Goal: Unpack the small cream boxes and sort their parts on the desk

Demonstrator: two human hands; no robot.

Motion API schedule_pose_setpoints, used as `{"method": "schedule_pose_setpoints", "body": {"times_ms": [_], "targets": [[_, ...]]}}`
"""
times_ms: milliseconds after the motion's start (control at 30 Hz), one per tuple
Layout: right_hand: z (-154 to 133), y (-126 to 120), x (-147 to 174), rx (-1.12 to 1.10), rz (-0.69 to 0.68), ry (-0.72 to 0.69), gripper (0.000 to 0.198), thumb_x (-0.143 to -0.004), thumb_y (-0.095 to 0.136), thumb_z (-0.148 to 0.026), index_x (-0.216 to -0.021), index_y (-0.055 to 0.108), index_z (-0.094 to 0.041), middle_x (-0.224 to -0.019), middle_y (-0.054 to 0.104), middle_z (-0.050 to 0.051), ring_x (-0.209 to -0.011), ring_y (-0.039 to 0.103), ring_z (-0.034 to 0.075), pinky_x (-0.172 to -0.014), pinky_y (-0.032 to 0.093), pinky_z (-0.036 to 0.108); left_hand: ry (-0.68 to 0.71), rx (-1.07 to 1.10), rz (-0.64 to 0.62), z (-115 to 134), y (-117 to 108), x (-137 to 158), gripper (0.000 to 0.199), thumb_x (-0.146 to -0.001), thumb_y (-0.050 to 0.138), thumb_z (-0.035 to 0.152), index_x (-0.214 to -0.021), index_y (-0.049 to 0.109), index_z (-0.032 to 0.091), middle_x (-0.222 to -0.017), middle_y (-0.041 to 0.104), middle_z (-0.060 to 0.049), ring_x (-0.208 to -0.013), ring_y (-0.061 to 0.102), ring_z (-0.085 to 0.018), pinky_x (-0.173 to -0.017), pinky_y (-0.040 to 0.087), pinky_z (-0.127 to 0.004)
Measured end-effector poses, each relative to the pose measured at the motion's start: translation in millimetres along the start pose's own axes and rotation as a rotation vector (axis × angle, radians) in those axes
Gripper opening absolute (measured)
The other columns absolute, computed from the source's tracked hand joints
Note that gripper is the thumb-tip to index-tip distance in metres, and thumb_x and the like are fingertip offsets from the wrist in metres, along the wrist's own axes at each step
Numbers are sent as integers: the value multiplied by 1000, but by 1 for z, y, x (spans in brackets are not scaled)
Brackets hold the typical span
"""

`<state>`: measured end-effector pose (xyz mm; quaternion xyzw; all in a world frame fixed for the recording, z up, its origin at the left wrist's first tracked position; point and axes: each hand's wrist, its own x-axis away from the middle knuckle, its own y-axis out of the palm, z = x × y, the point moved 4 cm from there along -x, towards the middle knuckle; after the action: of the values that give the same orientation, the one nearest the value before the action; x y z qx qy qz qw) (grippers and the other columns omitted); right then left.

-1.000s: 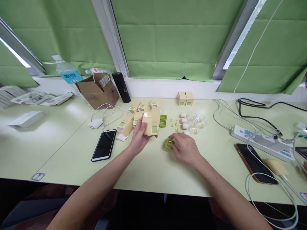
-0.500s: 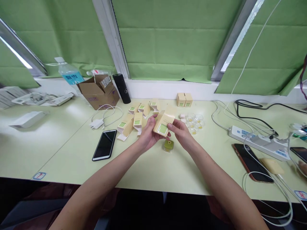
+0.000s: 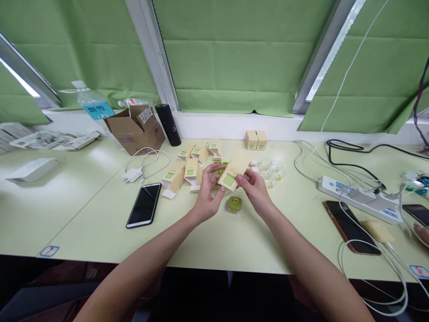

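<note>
My right hand pinches a cream folding carton with a green square window, tilted above the table. My left hand is at the carton's lower left corner, thumb and fingers apart; whether a fingertip touches it is hard to tell. Just below the carton stands a small clear container with a green lid. Green pieces show partly behind my left fingers. Several similar cartons with loose flaps, one of them a near carton, lie to the left. Several clear cups sit to the right.
Two closed cartons stand at the back. To the left are a phone, a charger, a cardboard box and a black flask. A power strip, cables and another phone lie right. Another person's hand shows at the right edge.
My left hand has loosened from the carton, its fingers now spread at the carton's left side. The carton looks flatter and is in my right hand. The view has shifted slightly.
</note>
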<state>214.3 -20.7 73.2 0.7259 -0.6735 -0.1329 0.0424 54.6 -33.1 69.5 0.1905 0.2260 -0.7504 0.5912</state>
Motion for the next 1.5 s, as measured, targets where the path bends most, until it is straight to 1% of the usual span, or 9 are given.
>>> {"method": "schedule_pose_setpoints", "body": {"times_ms": [167,467,733,867,1000,1133,1267,1400,1500], "targets": [[3,2,0,31,27,-35,55,-67,88,-63,-103,70,-25,-92,78,6,-83,70,22,-75,58,37,-25,-18,2,-3,1,2,52,-100,55,44,-143,30,29,-143,47,-15,-116,61,-23,-95,57,-42],[4,4,5,61,64,-75,55,-64,92,-58,-98,69,-23,-83,74,3,-77,67,20,-74,56,35,-48,33,8,-4,5,5,54,-88,58,21,-137,34,26,-128,53,-12,-118,59,-25,-93,57,-43],[-1,-5,3,-6,115,-29,52,-71,85,-64,-97,70,-21,-75,71,0,-62,56,14,-62,47,30,1,82,-86,0,10,8,56,-94,59,32,-143,33,26,-131,56,-13,-123,60,-28,-98,55,-45],[3,-3,3,-30,109,2,52,-71,86,-63,-97,67,-22,-69,67,-3,-59,53,13,-59,43,29,-3,25,-19,1,6,7,52,-98,59,43,-142,37,25,-141,52,-16,-124,61,-27,-99,56,-43],[6,-3,3,-65,121,33,55,-69,88,-61,-99,64,-22,-67,67,-4,-55,50,11,-57,40,28,-22,-103,59,0,3,7,50,-98,64,40,-139,41,26,-141,54,-13,-120,64,-25,-100,56,-43],[7,-5,3,-98,146,56,56,-67,89,-61,-98,63,-22,-64,65,-5,-54,50,11,-54,39,28,86,-199,67,-1,3,10,38,-105,50,32,-141,42,23,-135,59,-15,-127,62,-27,-108,53,-48],[7,-3,4,-115,163,82,61,-64,91,-62,-101,63,-21,-66,68,-4,-52,50,11,-52,38,26,130,-243,86,-6,3,12,37,-107,40,26,-144,39,21,-133,60,-16,-128,63,-26,-106,55,-47],[6,1,5,-110,119,123,69,-58,93,-62,-106,65,-21,-65,69,-4,-53,53,12,-51,40,25,81,-199,106,-7,3,10,39,-104,51,28,-141,42,23,-135,60,-14,-129,61,-26,-109,54,-46],[5,2,6,-92,80,120,65,-63,90,-63,-106,67,-21,-71,73,-1,-54,54,12,-48,38,25,19,-108,78,-4,4,8,47,-99,62,33,-141,42,25,-138,58,-13,-131,60,-27,-111,52,-46]]}}
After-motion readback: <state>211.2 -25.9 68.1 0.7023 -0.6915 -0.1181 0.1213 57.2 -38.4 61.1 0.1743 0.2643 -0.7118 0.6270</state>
